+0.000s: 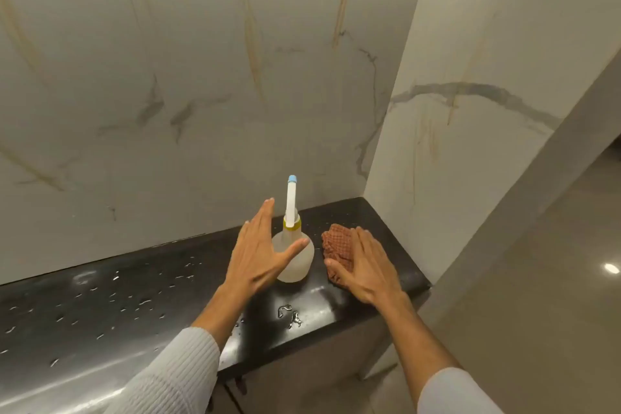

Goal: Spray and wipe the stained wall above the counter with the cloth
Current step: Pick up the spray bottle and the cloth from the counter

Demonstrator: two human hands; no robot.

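Translucent spray bottle (295, 254) is standing upright on the wet counter (100, 306) just beside your open left hand (260, 254), so be wrapping its body squarely while your flat, unclosed right hand (364, 267) is gathering the cloth (336, 244).

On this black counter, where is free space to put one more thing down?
The black stone counter is bare but wet left of the left hand. A small free patch lies in front of the translucent spray bottle, around the puddle. The right corner is crowded: the right hand lies on the reddish-brown waffle cloth.
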